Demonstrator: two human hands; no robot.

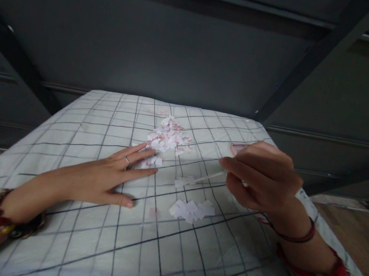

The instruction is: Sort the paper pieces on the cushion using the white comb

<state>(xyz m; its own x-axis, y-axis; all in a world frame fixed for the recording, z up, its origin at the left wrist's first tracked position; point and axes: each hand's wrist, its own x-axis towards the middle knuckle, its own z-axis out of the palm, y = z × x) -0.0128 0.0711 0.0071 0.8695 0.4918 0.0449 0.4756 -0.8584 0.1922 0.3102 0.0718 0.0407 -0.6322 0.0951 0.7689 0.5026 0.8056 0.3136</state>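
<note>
My left hand (pixel 121 172) lies on the checked tablecloth with its fingers spread, their tips beside a few white paper pieces (pixel 155 161). My right hand (pixel 259 177) is closed around a thin pale stick (pixel 211 177). The stick's far tip reaches a small group of white paper squares (pixel 184 181) on the cloth. Nearer to me lies a row of overlapping white paper squares (pixel 192 210). A heap of white and pinkish paper scraps (pixel 168 136) sits beyond my left fingertips.
The white tablecloth (pixel 87 244) with dark grid lines covers the table. Behind my right hand a pink-edged flat object (pixel 238 147) shows in part. Dark metal panels (pixel 158 43) stand at the table's far edge. Wooden floor (pixel 363 236) appears at the right.
</note>
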